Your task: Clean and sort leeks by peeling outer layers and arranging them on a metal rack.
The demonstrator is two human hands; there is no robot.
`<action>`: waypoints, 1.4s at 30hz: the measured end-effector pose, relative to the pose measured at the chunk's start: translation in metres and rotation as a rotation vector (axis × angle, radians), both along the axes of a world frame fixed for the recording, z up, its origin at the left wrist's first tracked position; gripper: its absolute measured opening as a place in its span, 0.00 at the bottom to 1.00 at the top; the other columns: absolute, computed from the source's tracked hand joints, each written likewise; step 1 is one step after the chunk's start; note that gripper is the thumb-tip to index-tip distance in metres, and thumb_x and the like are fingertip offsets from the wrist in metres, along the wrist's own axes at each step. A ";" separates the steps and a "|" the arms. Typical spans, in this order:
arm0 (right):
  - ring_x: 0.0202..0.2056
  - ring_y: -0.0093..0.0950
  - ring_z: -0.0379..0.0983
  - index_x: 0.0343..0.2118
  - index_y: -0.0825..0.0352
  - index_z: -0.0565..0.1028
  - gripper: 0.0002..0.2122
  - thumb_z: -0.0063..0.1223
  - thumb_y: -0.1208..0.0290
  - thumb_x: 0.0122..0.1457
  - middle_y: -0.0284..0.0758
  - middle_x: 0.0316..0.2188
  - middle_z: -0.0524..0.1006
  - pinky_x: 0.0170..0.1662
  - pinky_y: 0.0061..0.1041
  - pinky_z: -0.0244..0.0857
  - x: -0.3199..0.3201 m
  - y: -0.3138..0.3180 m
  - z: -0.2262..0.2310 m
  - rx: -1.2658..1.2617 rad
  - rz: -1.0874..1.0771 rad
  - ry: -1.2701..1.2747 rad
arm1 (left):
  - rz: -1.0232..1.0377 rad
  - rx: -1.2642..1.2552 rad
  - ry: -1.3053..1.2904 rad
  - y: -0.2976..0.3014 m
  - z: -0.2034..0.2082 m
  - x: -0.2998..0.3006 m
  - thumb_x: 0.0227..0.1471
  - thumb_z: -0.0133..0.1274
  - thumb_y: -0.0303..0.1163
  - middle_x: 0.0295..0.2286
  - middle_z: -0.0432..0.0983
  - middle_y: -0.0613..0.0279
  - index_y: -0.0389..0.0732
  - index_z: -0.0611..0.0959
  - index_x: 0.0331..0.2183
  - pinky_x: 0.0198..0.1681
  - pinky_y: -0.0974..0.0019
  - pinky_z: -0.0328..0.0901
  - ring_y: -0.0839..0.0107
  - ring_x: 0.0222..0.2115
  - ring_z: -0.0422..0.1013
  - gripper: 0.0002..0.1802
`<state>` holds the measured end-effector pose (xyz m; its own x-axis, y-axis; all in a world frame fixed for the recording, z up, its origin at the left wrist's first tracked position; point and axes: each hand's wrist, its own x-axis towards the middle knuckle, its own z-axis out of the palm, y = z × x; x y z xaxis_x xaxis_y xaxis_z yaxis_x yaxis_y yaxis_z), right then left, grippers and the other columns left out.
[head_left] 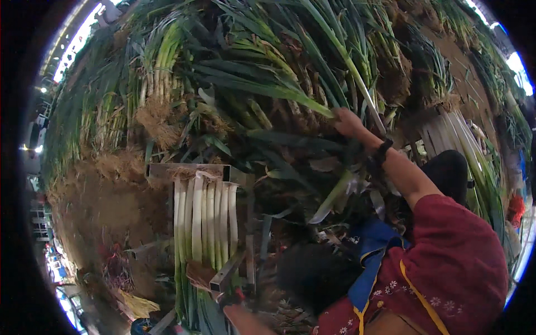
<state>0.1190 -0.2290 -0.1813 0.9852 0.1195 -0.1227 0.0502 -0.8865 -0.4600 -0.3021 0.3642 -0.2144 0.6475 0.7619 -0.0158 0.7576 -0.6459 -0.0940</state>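
Note:
My right hand [349, 122], with a dark band at the wrist, reaches out and is closed on a leek [304, 101]. Its long green leaves stretch left over the heap. At the bottom, my left hand [234, 314] is beside the lower end of a metal frame [226, 273]; its fingers are mostly hidden. Several leeks [206, 223] lie side by side in that frame, white stalks at its upper bar and green leaves hanging out below. One loose leek stalk [333, 198] with a pale cut end lies between the frame and my right arm.
Large heaps of leeks with soil-covered roots [162, 120] fill the far side. A bundle of white-stalked leeks [463, 139] lies at the right, past my dark-clad knee [446, 170]. Brown ground [106, 204] shows left of the frame. A yellowish scrap [138, 304] lies at lower left.

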 end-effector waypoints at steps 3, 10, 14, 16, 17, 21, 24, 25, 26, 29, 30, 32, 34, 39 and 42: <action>0.48 0.43 0.71 0.50 0.69 0.72 0.22 0.56 0.64 0.54 0.46 0.44 0.75 0.50 0.36 0.64 -0.018 0.038 0.020 0.311 0.100 0.014 | 0.002 -0.009 -0.007 0.017 0.007 -0.008 0.46 0.56 0.57 0.56 0.64 0.56 0.46 0.66 0.58 0.56 0.43 0.56 0.52 0.57 0.59 0.42; 0.41 0.34 0.71 0.51 0.72 0.70 0.21 0.58 0.79 0.52 0.39 0.39 0.72 0.45 0.27 0.64 -0.069 0.090 0.119 0.608 0.288 -0.184 | -0.234 -0.285 -0.534 -0.037 0.126 0.063 0.49 0.57 0.55 0.59 0.57 0.49 0.44 0.60 0.62 0.58 0.38 0.51 0.48 0.60 0.54 0.46; 0.41 0.36 0.73 0.50 0.70 0.71 0.21 0.60 0.76 0.52 0.40 0.40 0.72 0.42 0.31 0.68 -0.089 0.137 0.176 0.672 0.580 -0.293 | -0.362 0.379 -0.565 -0.096 0.245 0.104 0.50 0.59 0.49 0.60 0.57 0.50 0.50 0.60 0.62 0.58 0.42 0.50 0.48 0.60 0.55 0.43; 0.39 0.38 0.73 0.50 0.68 0.71 0.21 0.60 0.75 0.52 0.41 0.40 0.72 0.40 0.32 0.69 -0.103 0.167 0.199 0.748 0.698 -0.290 | -0.577 0.684 -0.630 -0.120 0.284 0.115 0.47 0.61 0.49 0.60 0.58 0.51 0.53 0.62 0.61 0.57 0.40 0.50 0.48 0.60 0.54 0.43; 0.38 0.37 0.72 0.50 0.69 0.71 0.22 0.60 0.76 0.51 0.40 0.38 0.72 0.40 0.31 0.68 -0.109 0.179 0.212 0.734 0.788 -0.356 | -0.690 0.832 -0.660 -0.130 0.298 0.118 0.45 0.63 0.48 0.60 0.59 0.51 0.55 0.63 0.61 0.57 0.38 0.50 0.48 0.61 0.54 0.43; 0.35 0.36 0.71 0.49 0.65 0.73 0.21 0.61 0.72 0.49 0.38 0.33 0.71 0.37 0.32 0.68 -0.143 0.228 0.231 0.740 1.061 -0.469 | -0.686 0.999 -0.466 -0.156 0.332 0.113 0.56 0.54 0.42 0.49 0.74 0.60 0.58 0.73 0.52 0.51 0.53 0.55 0.55 0.55 0.64 0.21; 0.34 0.34 0.72 0.45 0.62 0.75 0.18 0.59 0.67 0.49 0.35 0.32 0.70 0.37 0.34 0.67 -0.153 0.248 0.227 0.595 1.164 -0.608 | -0.636 0.799 -0.329 -0.140 0.333 0.093 0.56 0.52 0.37 0.43 0.76 0.63 0.53 0.77 0.49 0.49 0.54 0.59 0.61 0.51 0.68 0.17; 0.35 0.33 0.71 0.45 0.61 0.75 0.18 0.58 0.66 0.49 0.34 0.32 0.69 0.38 0.34 0.66 -0.147 0.253 0.221 0.518 1.160 -0.713 | -0.639 0.852 -0.276 -0.135 0.327 0.084 0.55 0.50 0.34 0.36 0.74 0.65 0.50 0.78 0.48 0.48 0.54 0.62 0.67 0.45 0.70 0.17; 0.35 0.31 0.71 0.44 0.60 0.75 0.17 0.57 0.65 0.50 0.33 0.31 0.69 0.39 0.35 0.64 -0.137 0.254 0.211 0.436 1.149 -0.816 | -0.587 0.836 -0.232 -0.128 0.322 0.073 0.54 0.50 0.33 0.34 0.73 0.66 0.51 0.78 0.48 0.48 0.54 0.61 0.67 0.44 0.70 0.18; 0.44 0.34 0.68 0.44 0.55 0.76 0.17 0.55 0.66 0.48 0.33 0.39 0.72 0.50 0.38 0.58 -0.085 0.242 0.168 0.204 0.976 -0.911 | -0.422 0.791 -0.064 -0.100 0.310 0.027 0.51 0.52 0.31 0.32 0.70 0.67 0.52 0.77 0.49 0.50 0.54 0.60 0.68 0.39 0.69 0.21; 0.45 0.35 0.67 0.44 0.54 0.76 0.17 0.54 0.67 0.49 0.33 0.40 0.71 0.50 0.39 0.58 -0.066 0.229 0.156 0.151 0.860 -0.950 | -0.363 0.776 0.004 -0.093 0.305 0.015 0.50 0.52 0.29 0.31 0.69 0.67 0.52 0.77 0.49 0.50 0.54 0.59 0.68 0.38 0.69 0.23; 0.48 0.39 0.66 0.45 0.53 0.76 0.15 0.54 0.67 0.53 0.35 0.41 0.71 0.51 0.41 0.58 -0.029 0.198 0.127 -0.019 0.558 -0.833 | -0.252 0.713 0.122 -0.085 0.290 0.007 0.47 0.54 0.28 0.31 0.68 0.67 0.53 0.77 0.49 0.51 0.54 0.58 0.68 0.37 0.68 0.25; 0.49 0.42 0.67 0.48 0.56 0.75 0.18 0.56 0.67 0.51 0.39 0.45 0.71 0.51 0.40 0.61 -0.006 0.145 0.115 0.130 0.306 -0.667 | -0.154 0.632 0.200 -0.078 0.275 0.014 0.44 0.55 0.29 0.31 0.68 0.66 0.54 0.77 0.49 0.52 0.54 0.57 0.67 0.37 0.68 0.26; 0.44 0.46 0.71 0.47 0.56 0.76 0.18 0.56 0.66 0.50 0.45 0.43 0.73 0.45 0.44 0.68 0.040 0.003 0.026 0.077 -0.094 -0.533 | -0.092 0.599 0.178 -0.042 0.200 0.022 0.44 0.57 0.32 0.31 0.70 0.65 0.55 0.77 0.48 0.50 0.53 0.59 0.64 0.38 0.69 0.25; 0.43 0.47 0.72 0.46 0.58 0.76 0.18 0.57 0.66 0.49 0.46 0.41 0.74 0.44 0.43 0.68 0.044 -0.063 -0.006 -0.041 -0.362 -0.480 | -0.043 0.390 0.183 -0.038 0.164 0.041 0.45 0.58 0.36 0.30 0.70 0.64 0.54 0.77 0.48 0.46 0.51 0.61 0.62 0.36 0.70 0.24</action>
<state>0.1628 -0.2923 -0.1872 0.9088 -0.2295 0.3484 -0.0649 -0.9026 -0.4255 -0.2611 0.3261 -0.0509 0.6925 0.7056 0.1503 0.6785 -0.5662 -0.4681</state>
